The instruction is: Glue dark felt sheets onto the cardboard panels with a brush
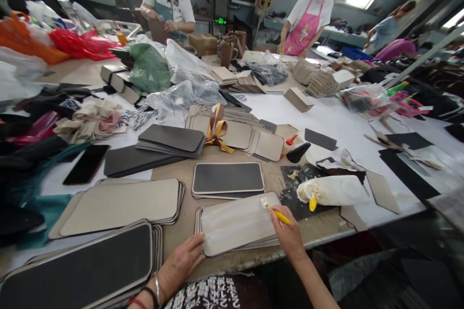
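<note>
My right hand (288,232) is closed on a small brush with a yellow handle (279,215), its white tip touching the upper right of a pale rounded panel (235,224) wet with glue. That panel tops a small stack at the table's front edge. My left hand (183,263) rests with fingers bent on the panel's lower left corner, pinning it down. A white glue-smeared container (331,190) lies on its side just right of the brush.
Stacks of grey and tan panels (119,205) lie left and behind, one black-faced (227,177). A black phone (86,164) lies at left. Bags, fabric and boxes crowd the far table. Two people in aprons (306,24) stand at the far side.
</note>
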The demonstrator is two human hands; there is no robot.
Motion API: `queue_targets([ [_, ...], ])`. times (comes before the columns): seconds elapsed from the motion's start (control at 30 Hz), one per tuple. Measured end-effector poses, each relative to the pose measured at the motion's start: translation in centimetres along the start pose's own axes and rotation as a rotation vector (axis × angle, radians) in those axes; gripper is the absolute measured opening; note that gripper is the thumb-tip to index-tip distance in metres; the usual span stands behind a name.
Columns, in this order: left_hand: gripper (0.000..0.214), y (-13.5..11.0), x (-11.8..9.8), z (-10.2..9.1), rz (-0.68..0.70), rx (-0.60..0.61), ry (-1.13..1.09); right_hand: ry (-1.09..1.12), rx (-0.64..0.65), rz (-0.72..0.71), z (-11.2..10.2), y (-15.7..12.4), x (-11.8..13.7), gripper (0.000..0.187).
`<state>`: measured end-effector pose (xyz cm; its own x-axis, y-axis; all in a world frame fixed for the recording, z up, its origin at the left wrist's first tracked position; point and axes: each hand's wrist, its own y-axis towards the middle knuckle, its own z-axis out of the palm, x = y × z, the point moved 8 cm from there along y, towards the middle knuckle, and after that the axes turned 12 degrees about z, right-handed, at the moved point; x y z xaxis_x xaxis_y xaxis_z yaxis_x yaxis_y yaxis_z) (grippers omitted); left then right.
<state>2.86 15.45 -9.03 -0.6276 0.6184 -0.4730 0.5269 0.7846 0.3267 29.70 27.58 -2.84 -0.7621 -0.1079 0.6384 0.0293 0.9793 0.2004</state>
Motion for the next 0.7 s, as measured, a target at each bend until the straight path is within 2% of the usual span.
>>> queue_targets([
  [0.07, 0.022, 0.2, -0.2, -0.2, -0.023, 0.009, -0.006, 0.015, 0.059, 0.023, 0.4, -0.2, 0.7, 0.032],
  [0.13, 0.024, 0.4, -0.5, -0.6, -0.064, 0.018, -0.027, 0.007, 0.091, 0.105, 0.5, 0.7, 0.7, 0.034],
  [0.27, 0.017, 1.2, -0.9, -1.7, -0.197, -0.021, -0.048, -0.077, 0.194, 0.23, 2.0, 5.2, 0.6, 0.04],
  [0.4, 0.013, 2.2, 0.0, -3.7, -0.423, -0.119, 0.121, -0.167, 0.305, 0.172, 5.6, 9.5, 2.2, 0.032],
  [0.5, 0.02, 2.3, 1.4, -6.1, -0.59, -0.217, 0.309, -0.21, 0.432, 0.03, 9.8, 10.0, 5.6, 0.026],
  [0.6, 0.028, 1.6, 2.9, -8.4, -0.688, -0.291, 0.412, -0.359, 0.62, -0.212, 15.5, 8.5, 11.0, 0.024],
  [0.63, 0.03, 1.2, 3.3, -9.1, -0.709, -0.307, 0.426, -0.405, 0.648, -0.277, 17.2, 8.3, 12.9, 0.023],
  [0.7, 0.036, 0.2, 4.0, -10.2, -0.751, -0.347, 0.425, -0.457, 0.61, -0.334, 20.1, 9.3, 16.4, 0.019],
])
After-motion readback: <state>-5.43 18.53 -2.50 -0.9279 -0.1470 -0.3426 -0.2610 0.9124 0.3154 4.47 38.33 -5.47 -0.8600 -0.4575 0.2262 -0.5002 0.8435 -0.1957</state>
